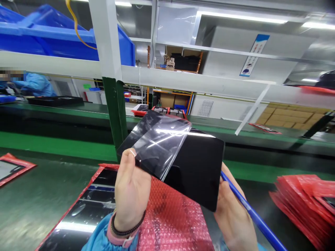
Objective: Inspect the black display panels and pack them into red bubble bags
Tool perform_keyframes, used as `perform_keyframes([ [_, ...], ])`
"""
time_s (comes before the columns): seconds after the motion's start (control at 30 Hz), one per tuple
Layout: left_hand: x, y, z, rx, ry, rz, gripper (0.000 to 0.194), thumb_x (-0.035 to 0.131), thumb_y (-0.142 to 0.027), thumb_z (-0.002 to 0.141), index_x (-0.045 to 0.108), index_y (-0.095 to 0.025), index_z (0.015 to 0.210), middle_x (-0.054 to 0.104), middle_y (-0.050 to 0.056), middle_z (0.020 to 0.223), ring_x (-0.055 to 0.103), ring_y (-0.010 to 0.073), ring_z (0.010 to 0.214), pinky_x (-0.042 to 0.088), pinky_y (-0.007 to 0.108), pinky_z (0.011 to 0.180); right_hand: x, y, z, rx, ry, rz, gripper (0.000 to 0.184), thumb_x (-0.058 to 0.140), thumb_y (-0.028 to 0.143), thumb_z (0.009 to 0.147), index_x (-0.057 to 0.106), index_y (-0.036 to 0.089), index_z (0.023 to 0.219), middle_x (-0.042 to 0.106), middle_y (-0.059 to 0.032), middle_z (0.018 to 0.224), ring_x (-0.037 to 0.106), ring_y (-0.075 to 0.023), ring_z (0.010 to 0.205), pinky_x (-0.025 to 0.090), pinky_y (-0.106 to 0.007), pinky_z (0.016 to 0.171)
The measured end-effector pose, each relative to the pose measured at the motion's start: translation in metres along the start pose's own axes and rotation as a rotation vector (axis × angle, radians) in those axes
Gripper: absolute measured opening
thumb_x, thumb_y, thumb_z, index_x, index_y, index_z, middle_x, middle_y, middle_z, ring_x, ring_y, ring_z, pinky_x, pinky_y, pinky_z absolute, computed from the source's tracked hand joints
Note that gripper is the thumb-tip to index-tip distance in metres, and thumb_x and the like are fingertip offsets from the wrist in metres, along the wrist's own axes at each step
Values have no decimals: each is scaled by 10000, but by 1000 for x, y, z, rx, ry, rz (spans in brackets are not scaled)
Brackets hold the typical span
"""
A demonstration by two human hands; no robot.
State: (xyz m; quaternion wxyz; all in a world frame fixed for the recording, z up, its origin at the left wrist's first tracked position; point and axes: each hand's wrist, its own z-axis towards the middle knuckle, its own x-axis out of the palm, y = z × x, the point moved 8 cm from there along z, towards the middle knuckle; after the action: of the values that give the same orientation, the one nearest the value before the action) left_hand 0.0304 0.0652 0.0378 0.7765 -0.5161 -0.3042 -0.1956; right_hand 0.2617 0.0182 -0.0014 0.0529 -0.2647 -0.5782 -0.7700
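Note:
A black glass screen panel (pixel 200 164) is held up and tilted in front of me. A clear protective film (pixel 162 146) lies folded back over its left part. My left hand (pixel 132 191) pinches the film's edge at the panel's left side; its other fingers are partly hidden behind. My right hand (pixel 235 209) grips the panel's right edge and also holds a blue pen-like stick (pixel 251 211), which slants down to the right. Below lie a red bubble-wrap sheet (pixel 175 216) and a shiny black panel (pixel 89 205) edged in red wrap.
At right is a stack of red bubble-wrap sleeves (pixel 300 205). A red-edged wrapped panel (pixel 14 167) lies at left. A white post (pixel 107 38) with green lower wrapping rises ahead. Blue bins (pixel 47 38) sit overhead. A person in blue (pixel 39 83) sits far left.

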Motion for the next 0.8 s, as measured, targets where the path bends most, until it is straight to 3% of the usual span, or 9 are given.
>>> perform_keyframes([
  [0.13,-14,-9,-13,144,-134,-218,80,583,-323,906,619,-255,926,588,-16,898,592,137,870,491,258,786,32,14,-13,-92,169,-218,684,710,292,828,410,340,1441,405,7,1536,349,-237,1417,333,-389,1158],
  [0.3,-8,-15,-21,188,-67,-235,73,562,-298,917,604,-243,895,551,-11,818,563,131,758,499,255,691,33,16,-17,-205,189,-344,748,732,237,812,372,358,1457,397,15,1539,343,-231,1416,424,-341,1097],
  [0.4,-12,-17,-19,169,-120,-242,76,589,-309,899,612,-236,902,568,-5,863,579,141,817,509,261,734,33,18,-18,-212,210,-329,674,681,230,852,393,360,1447,377,21,1549,302,-235,1431,404,-347,1111],
  [0.53,-21,-17,-7,108,-204,-244,92,602,-301,889,636,-219,916,610,-4,895,604,144,894,506,263,822,39,21,-26,-148,310,-269,628,608,238,895,369,388,1457,435,-2,1517,385,-262,1390,426,-401,1090],
  [0.67,-16,-20,5,65,-159,-235,128,526,-287,922,625,-206,914,680,26,914,647,192,944,509,370,914,41,24,-34,-89,368,-156,605,600,308,888,388,425,1442,479,-17,1487,436,-303,1360,430,-477,1067],
  [0.8,-11,-27,7,84,-146,-186,157,493,-275,925,620,-193,881,714,56,965,669,217,947,506,426,945,46,22,-34,-50,391,-70,584,671,335,832,484,451,1373,584,-26,1388,514,-303,1299,439,-478,1035],
])
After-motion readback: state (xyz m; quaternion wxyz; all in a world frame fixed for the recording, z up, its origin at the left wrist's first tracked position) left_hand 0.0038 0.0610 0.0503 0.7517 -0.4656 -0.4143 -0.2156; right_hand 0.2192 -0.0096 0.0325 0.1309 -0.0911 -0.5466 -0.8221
